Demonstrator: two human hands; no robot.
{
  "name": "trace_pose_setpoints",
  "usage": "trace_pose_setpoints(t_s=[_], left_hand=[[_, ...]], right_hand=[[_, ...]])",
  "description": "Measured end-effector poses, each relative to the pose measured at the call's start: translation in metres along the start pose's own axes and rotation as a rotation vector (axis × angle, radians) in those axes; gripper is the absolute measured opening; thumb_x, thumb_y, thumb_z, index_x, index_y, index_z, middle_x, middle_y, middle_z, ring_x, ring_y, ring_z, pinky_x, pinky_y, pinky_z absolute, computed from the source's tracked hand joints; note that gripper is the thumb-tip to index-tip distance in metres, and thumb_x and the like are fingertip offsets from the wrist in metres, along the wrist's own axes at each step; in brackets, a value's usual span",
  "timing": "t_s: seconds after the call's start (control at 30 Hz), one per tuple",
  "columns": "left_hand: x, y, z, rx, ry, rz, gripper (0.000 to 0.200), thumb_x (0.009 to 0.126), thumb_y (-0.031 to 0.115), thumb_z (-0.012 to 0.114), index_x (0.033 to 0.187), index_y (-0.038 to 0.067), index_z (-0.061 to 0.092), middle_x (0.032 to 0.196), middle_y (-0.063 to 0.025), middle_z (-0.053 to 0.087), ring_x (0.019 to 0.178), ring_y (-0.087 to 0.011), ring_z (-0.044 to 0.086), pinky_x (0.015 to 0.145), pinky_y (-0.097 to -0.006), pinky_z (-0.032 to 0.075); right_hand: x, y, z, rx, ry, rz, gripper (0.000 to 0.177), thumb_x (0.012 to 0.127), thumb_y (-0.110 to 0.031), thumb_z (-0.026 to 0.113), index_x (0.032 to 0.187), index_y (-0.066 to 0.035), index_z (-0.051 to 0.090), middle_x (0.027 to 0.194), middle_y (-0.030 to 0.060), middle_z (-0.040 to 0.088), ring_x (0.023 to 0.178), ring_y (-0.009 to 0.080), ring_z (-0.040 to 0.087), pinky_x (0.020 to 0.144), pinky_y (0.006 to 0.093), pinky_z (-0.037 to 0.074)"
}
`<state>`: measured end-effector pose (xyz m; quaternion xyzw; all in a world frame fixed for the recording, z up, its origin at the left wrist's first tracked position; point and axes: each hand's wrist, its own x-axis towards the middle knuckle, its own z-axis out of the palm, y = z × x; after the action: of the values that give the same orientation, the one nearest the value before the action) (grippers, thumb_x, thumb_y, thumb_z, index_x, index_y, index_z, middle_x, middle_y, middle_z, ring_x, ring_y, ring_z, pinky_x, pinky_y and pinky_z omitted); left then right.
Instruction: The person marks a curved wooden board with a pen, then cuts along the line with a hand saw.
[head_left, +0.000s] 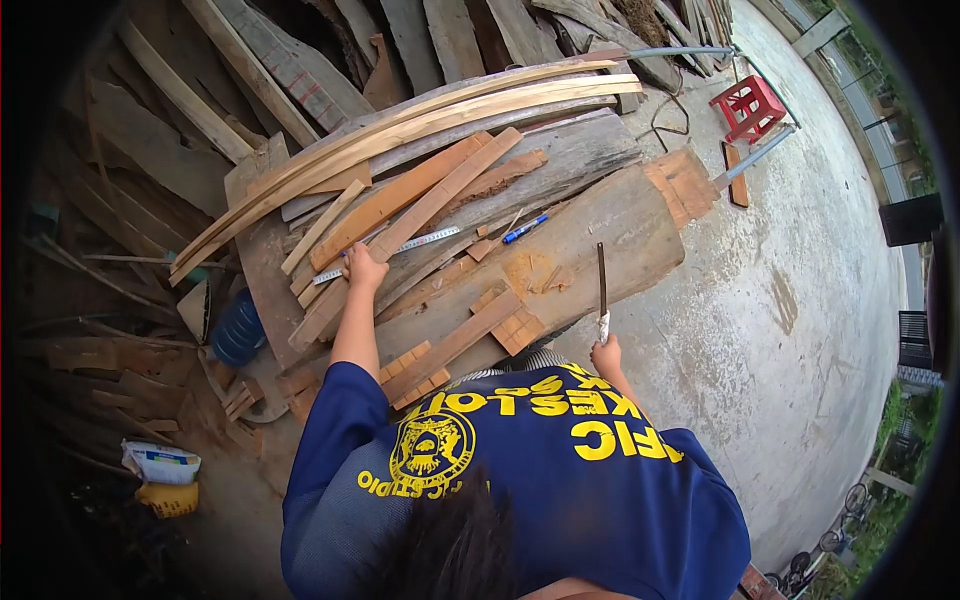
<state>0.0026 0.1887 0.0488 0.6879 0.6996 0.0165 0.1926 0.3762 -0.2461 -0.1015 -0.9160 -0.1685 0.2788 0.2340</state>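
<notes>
Concrete floor (760, 330): spread to the right of both hands, while rough timber slabs (410, 50) are stacked well ahead of them.
Blue jug (238, 330): placed left of the left hand and nearer the body.
Left hand (363, 268): set down at the ruler and the plank, fingers bent; whether either is pinched or only pressed cannot be told.
Ruler (430, 239): shown on both sides of the left hand; judged thin, light and springy, best held flat by its edges.
Plank (450, 190): extended ahead and rightward from the left hand; judged stiff, perhaps splintery, best gripped across its width near the middle.
Blue marker (525, 229): laid between the hands, ahead of them.
Broad slab (630, 225): spanned between the hands; judged heavy, best lifted at both ends.
Dark bar (602, 275): raised ahead of the right hand; judged rigid, best controlled by its pale handle (604, 327).
Right hand (606, 353): wrapped around the handle.
Red stool (750, 107): stood far ahead, right of the right hand.
</notes>
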Motion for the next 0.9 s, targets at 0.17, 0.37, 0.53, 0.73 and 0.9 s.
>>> trace_pose_setpoints(t_s=[0.17, 0.37, 0.53, 0.73, 0.9], left_hand=[[0.006, -0.002, 0.010, 0.066, 0.043, -0.096, 0.056, 0.068, 0.012, 0.071, 0.117, 0.007, 0.045, 0.120, -0.0121, 0.053, 0.120, -0.0287, 0.041, 0.104, -0.0474, 0.025], [-0.035, 0.005, 0.016, -0.036, 0.108, 0.011, 0.041, 0.080, 0.012, 0.060, 0.118, 0.009, 0.048, 0.119, -0.0104, 0.055, 0.118, -0.0273, 0.045, 0.104, -0.0428, 0.025], [-0.128, 0.017, 0.035, -0.147, -0.169, 0.176, 0.043, 0.081, 0.024, 0.061, 0.119, 0.009, 0.048, 0.121, -0.0116, 0.053, 0.119, -0.0282, 0.043, 0.103, -0.0438, 0.025], [-0.208, 0.014, 0.059, -0.092, -0.303, 0.185, 0.056, 0.080, 0.038, 0.062, 0.124, 0.008, 0.045, 0.124, -0.0129, 0.051, 0.122, -0.0291, 0.040, 0.104, -0.0453, 0.024], [-0.226, 0.022, 0.060, 0.195, -0.345, 0.309, 0.066, 0.076, 0.028, 0.069, 0.130, 0.005, 0.039, 0.132, -0.0122, 0.044, 0.128, -0.0270, 0.034, 0.107, -0.0470, 0.020]], right_hand=[[-0.049, -0.053, -0.034, 0.110, -0.125, 0.132, 0.024, 0.079, -0.003, 0.055, 0.100, 0.003, 0.045, 0.069, 0.0145, 0.061, 0.054, 0.0226, 0.063, 0.046, 0.0337, 0.050], [-0.056, -0.071, -0.036, 0.154, -0.157, 0.148, 0.028, 0.079, -0.004, 0.055, 0.105, 0.001, 0.047, 0.076, 0.0192, 0.063, 0.064, 0.0298, 0.066, 0.055, 0.0391, 0.051], [-0.038, -0.074, -0.032, -0.064, 0.001, -0.022, 0.038, 0.078, -0.010, 0.056, 0.113, 0.000, 0.045, 0.094, 0.0329, 0.059, 0.094, 0.0495, 0.055, 0.080, 0.0509, 0.045], [-0.029, -0.129, -0.035, -0.001, -0.019, -0.149, 0.038, 0.083, -0.028, 0.058, 0.107, 0.000, 0.048, 0.090, 0.0317, 0.060, 0.090, 0.0470, 0.058, 0.076, 0.0480, 0.046], [-0.023, -0.159, -0.025, 0.002, -0.169, -0.255, 0.037, 0.087, -0.033, 0.054, 0.104, 0.000, 0.050, 0.090, 0.0288, 0.060, 0.088, 0.0443, 0.059, 0.074, 0.0462, 0.046]])
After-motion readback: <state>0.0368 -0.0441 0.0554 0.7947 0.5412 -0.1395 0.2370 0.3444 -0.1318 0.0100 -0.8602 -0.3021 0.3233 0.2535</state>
